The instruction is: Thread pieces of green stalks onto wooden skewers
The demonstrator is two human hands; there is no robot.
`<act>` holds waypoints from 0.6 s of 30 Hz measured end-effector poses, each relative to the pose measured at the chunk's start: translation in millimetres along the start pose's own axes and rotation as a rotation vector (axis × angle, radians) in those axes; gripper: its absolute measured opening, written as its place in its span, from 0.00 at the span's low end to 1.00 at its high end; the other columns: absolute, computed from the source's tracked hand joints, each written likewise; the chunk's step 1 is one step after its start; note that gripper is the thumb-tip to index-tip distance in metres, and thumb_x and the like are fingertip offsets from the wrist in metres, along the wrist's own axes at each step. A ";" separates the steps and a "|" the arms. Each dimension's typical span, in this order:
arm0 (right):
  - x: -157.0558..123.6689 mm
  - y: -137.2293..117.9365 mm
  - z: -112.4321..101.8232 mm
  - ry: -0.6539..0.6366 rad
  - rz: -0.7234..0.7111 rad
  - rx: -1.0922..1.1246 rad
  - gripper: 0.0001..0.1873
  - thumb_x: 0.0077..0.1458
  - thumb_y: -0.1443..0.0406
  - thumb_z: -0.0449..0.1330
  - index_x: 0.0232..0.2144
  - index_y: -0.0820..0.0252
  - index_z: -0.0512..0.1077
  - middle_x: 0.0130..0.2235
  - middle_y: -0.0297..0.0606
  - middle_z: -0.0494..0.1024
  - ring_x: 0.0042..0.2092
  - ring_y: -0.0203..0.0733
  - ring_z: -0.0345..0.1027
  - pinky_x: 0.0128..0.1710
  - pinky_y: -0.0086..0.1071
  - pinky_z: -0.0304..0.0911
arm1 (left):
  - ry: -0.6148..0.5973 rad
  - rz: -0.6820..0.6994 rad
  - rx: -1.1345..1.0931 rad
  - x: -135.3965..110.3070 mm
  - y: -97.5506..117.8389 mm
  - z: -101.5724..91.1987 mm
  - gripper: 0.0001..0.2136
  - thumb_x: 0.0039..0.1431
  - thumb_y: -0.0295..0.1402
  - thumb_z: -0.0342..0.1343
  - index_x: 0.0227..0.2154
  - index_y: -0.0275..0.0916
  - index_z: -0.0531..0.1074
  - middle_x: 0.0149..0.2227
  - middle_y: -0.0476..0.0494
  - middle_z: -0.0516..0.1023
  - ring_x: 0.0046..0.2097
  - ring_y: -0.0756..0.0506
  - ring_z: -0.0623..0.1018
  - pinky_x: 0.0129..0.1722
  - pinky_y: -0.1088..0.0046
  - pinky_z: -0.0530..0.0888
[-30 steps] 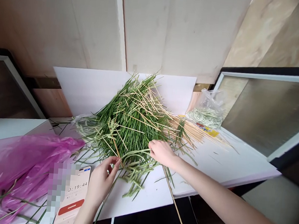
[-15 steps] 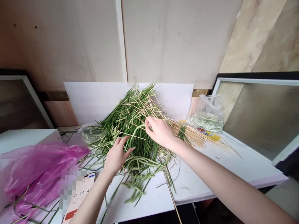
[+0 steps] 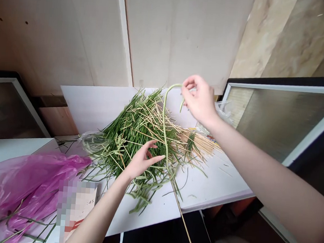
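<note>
My right hand is raised above the table, pinching one long green stalk that curves down from my fingers into the pile. A big heap of green stalks mixed with thin bamboo skewers lies on the white table. My left hand rests on the front of the heap with its fingers spread and nothing gripped. A bundle of bamboo skewers lies to the right of the heap.
A crumpled pink plastic bag lies at the left. A phone with a timer sits near the front edge. A clear bag sits behind my right wrist. One skewer overhangs the table's front edge. Glass-panelled frames stand on both sides.
My right hand has lifted from the heap up and to the right, drawing one stalk out. My left hand moved from the table's front onto the heap and opened.
</note>
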State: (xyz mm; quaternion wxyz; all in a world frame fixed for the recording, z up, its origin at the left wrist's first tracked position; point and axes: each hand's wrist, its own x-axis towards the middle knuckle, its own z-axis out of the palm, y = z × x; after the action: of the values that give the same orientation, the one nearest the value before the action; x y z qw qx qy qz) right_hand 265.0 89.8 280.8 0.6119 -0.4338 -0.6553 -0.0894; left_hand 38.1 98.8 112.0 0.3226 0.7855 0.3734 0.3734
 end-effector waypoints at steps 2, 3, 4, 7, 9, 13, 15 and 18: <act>11.7 -2.5 -11.6 0.069 0.060 0.103 0.10 0.64 0.76 0.58 0.35 0.56 0.67 0.32 0.28 0.72 0.23 0.30 0.66 0.24 0.27 0.57 | -0.068 0.039 0.011 3.5 5.3 15.0 0.28 0.58 0.47 0.65 0.59 0.42 0.72 0.54 0.39 0.78 0.35 0.47 0.75 0.37 0.67 0.74; 17.1 -4.6 -17.7 0.100 0.089 0.140 0.11 0.64 0.77 0.58 0.35 0.57 0.67 0.31 0.27 0.72 0.22 0.29 0.65 0.23 0.26 0.56 | -0.106 0.055 0.034 5.4 6.2 21.1 0.22 0.59 0.46 0.64 0.53 0.41 0.76 0.51 0.41 0.80 0.35 0.47 0.75 0.38 0.67 0.73; 21.9 -6.9 -24.2 0.130 0.117 0.168 0.12 0.64 0.78 0.57 0.35 0.57 0.67 0.31 0.27 0.72 0.21 0.28 0.65 0.22 0.26 0.55 | -0.141 0.064 0.053 7.1 6.2 26.0 0.16 0.60 0.45 0.63 0.45 0.41 0.79 0.46 0.43 0.81 0.34 0.46 0.75 0.37 0.68 0.72; 31.4 -11.1 -46.8 0.226 0.211 0.221 0.14 0.64 0.79 0.55 0.33 0.56 0.66 0.29 0.25 0.71 0.20 0.27 0.61 0.20 0.26 0.52 | -0.210 0.042 0.044 7.9 3.1 31.4 0.16 0.62 0.47 0.59 0.28 0.39 0.77 0.30 0.48 0.78 0.31 0.47 0.72 0.34 0.70 0.69; 31.0 -6.3 -64.1 0.274 0.267 0.221 0.16 0.63 0.80 0.54 0.32 0.54 0.64 0.26 0.25 0.70 0.19 0.28 0.59 0.19 0.28 0.51 | -0.233 0.015 0.012 3.5 1.5 28.1 0.19 0.63 0.50 0.58 0.26 0.39 0.77 0.25 0.51 0.74 0.29 0.48 0.70 0.32 0.71 0.67; 7.2 34.7 -98.7 0.283 0.345 0.159 0.17 0.60 0.79 0.56 0.29 0.52 0.66 0.26 0.28 0.72 0.19 0.30 0.59 0.20 0.31 0.51 | -0.305 -0.055 -0.133 -16.1 4.4 14.3 0.21 0.64 0.52 0.57 0.31 0.38 0.82 0.29 0.47 0.79 0.32 0.47 0.74 0.36 0.69 0.71; -16.0 69.3 -113.6 0.258 0.375 0.123 0.15 0.58 0.76 0.62 0.26 0.51 0.68 0.27 0.30 0.73 0.20 0.33 0.58 0.20 0.33 0.52 | -0.341 -0.119 -0.266 -28.5 7.1 8.2 0.20 0.64 0.51 0.58 0.32 0.38 0.83 0.29 0.45 0.80 0.34 0.46 0.76 0.40 0.68 0.72; -58.7 123.6 -129.9 0.217 0.410 0.034 0.10 0.56 0.69 0.66 0.27 0.51 0.71 0.27 0.32 0.73 0.20 0.34 0.57 0.22 0.34 0.52 | -0.361 -0.197 -0.399 -45.8 9.2 3.3 0.19 0.64 0.49 0.59 0.32 0.38 0.84 0.27 0.46 0.78 0.32 0.47 0.73 0.38 0.69 0.71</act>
State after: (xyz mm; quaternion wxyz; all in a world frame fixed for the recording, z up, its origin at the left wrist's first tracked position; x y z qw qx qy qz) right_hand 435.6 53.7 208.5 0.6915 -0.5354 -0.4850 0.0016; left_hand 23.8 55.5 101.7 0.5669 0.7201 0.3037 0.2604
